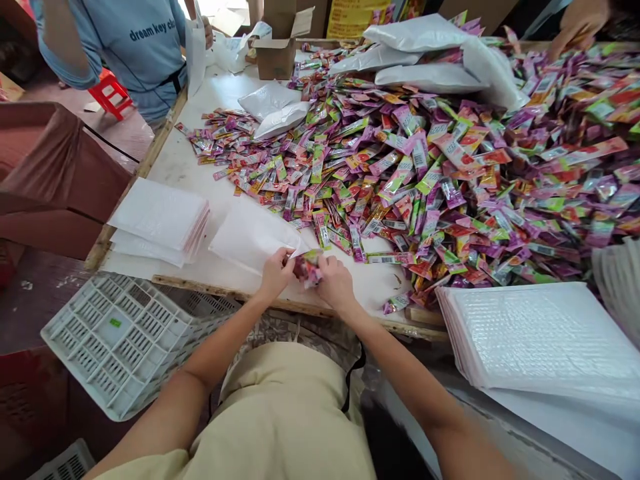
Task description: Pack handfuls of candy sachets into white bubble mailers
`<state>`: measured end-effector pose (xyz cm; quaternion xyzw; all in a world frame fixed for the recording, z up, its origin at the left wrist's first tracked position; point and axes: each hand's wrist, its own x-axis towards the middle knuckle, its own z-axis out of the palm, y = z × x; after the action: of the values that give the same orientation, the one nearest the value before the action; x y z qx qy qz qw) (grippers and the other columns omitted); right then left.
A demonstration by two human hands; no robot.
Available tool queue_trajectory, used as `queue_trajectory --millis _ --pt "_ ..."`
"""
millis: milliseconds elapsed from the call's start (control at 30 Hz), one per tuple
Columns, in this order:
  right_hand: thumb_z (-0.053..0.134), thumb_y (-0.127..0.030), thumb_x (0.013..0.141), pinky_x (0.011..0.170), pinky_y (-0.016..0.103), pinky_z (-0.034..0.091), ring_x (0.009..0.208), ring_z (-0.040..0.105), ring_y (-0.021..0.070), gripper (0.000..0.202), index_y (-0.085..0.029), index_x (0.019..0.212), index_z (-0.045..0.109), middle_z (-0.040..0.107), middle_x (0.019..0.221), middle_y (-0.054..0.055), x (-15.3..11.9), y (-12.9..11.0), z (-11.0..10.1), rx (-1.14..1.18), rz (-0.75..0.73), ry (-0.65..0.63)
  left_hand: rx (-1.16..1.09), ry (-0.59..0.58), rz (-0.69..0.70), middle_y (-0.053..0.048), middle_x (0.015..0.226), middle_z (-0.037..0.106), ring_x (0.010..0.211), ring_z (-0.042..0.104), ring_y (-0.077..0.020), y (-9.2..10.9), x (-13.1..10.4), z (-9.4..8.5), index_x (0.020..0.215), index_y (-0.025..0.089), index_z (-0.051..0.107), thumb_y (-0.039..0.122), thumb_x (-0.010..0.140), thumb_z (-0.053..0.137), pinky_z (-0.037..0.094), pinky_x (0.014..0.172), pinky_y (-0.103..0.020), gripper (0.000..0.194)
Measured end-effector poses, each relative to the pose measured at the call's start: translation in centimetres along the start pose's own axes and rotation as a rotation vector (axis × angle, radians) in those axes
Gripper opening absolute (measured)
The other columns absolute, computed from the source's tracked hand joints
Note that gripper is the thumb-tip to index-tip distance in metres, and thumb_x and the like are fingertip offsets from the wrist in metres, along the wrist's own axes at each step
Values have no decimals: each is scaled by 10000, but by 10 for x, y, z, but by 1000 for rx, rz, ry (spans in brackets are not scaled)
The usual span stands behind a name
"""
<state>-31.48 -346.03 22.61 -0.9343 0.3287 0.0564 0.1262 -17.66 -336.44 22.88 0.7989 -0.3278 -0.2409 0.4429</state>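
Hands point(277, 273) point(336, 283) (two) at one envelope point(250, 235)

1 red stool point(103, 83) stands beside a person point(135, 57) in blue, with a red-brown bin point(50, 150) nearer. 1 open cardboard box point(275, 60) sits near a yellow sign point(353, 19). Lower left, 1 white crate point(123, 337) bears a green label point(115, 323).

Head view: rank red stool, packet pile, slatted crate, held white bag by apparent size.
Largest to smallest:
1. Packet pile
2. Slatted crate
3. Held white bag
4. Red stool, partly hidden and farther off, so only its apparent size.
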Motion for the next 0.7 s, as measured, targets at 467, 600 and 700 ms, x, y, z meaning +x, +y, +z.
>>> queue_trajectory --millis 467,600,700 --pt "676 -522 727 755 339 511 944 682 282 549 -174 1143 589 705 998 127 53 -2 -35 50 58 -285 624 -198 95 -113 985 718 941 671 -253 50 1 -11 1140 154 634 148 892 523 479 789 -324 272" --pt "592 -391 841 790 347 530 978 682 286 465 -94 1199 574 679 1063 201 35 -31 -34 36 117 -211 587 -162 117 -102 1019 725 944 671 -240 58 8 -5 1093 157 646 134 903 493 481 810 -324 245" --pt "481 -212 900 795 350 540 1019 671 291 375 -39 1220 572 630 1154 263 23 -49 -35 -7 151 -204 686 -233 151 -119 1027 716 963 668 -248 68 12 2 1082 146 644 148 928 468 474 792 -323 233"
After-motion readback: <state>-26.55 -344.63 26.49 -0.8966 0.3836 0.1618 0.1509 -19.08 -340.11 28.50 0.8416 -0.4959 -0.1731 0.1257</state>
